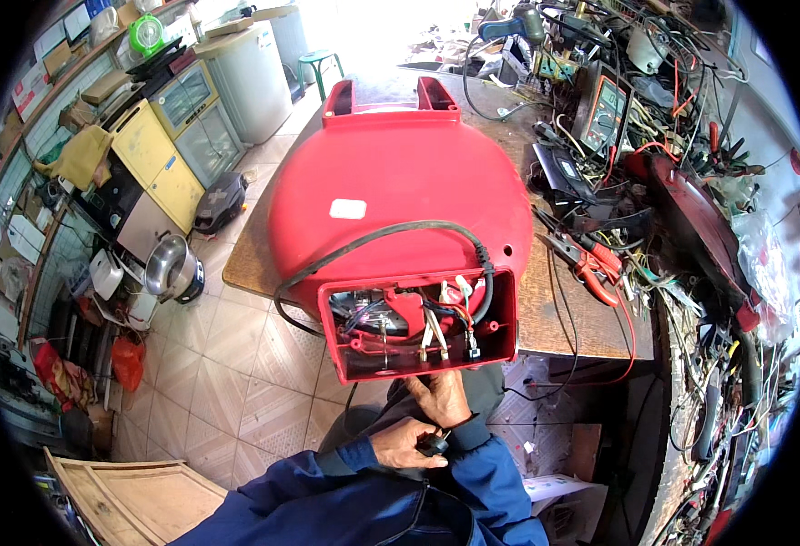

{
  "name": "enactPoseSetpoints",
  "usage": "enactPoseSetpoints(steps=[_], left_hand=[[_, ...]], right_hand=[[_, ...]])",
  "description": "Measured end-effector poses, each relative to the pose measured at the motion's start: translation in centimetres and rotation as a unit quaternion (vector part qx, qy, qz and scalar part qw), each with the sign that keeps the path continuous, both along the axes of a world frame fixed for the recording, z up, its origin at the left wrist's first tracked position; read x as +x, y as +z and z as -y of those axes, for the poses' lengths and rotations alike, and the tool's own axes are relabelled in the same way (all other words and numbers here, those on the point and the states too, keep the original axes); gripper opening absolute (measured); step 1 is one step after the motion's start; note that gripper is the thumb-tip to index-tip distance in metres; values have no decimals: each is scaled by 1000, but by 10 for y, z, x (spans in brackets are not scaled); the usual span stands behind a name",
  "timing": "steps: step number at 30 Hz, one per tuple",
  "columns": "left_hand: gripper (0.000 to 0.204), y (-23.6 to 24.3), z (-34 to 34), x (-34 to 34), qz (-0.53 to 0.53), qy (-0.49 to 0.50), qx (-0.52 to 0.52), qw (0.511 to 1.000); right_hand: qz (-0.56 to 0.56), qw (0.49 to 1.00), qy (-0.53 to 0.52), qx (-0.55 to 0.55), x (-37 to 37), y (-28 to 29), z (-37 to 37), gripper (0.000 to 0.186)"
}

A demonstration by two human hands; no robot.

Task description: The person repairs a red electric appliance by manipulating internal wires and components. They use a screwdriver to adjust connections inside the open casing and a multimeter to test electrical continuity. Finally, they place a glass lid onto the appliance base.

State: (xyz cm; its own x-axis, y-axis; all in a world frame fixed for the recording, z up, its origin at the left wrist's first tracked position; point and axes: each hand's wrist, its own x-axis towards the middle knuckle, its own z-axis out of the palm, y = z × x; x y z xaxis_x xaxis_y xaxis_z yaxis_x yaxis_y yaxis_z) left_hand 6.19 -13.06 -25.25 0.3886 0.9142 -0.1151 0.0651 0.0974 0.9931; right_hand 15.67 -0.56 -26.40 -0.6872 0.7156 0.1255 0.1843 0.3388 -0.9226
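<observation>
A red rounded appliance housing (pixel 391 182) rests on the wooden table (pixel 582 323), its open compartment at the near end showing wires, connectors and a black cable (pixel 373 232) looped over its top. Just below that compartment is my right hand (pixel 441 400), its fingertips partly hidden near the housing's lower edge; what they touch is unclear. Lower and further left, my left hand (pixel 400 446) is closed on a small black plug (pixel 434 445), beside my right wrist.
Red-handled pliers (pixel 591 273), a multimeter (pixel 605 109), a heat gun (pixel 509 27) and tangled wires crowd the right side. At left stand a yellow cabinet (pixel 150 164), a steel pot (pixel 168 264) and shelving. A wooden chair or panel (pixel 131 496) is at lower left.
</observation>
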Motion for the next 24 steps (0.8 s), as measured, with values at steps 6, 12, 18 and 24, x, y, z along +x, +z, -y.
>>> enactPoseSetpoints(steps=[6,12,18,24], left_hand=[[34,4,0,2,-17,6,15,1000],[38,5,3,4,9,10,-3,1000],[33,-3,2,3,-37,11,13,999],[33,-6,3,4,-23,14,15,1000]], right_hand=[[29,999,-21,6,1,32,3,15],[51,998,-16,-18,1,32,3,18],[8,1000,-21,-2,1,31,3,17],[9,1000,-19,-20,1,29,4,15]])
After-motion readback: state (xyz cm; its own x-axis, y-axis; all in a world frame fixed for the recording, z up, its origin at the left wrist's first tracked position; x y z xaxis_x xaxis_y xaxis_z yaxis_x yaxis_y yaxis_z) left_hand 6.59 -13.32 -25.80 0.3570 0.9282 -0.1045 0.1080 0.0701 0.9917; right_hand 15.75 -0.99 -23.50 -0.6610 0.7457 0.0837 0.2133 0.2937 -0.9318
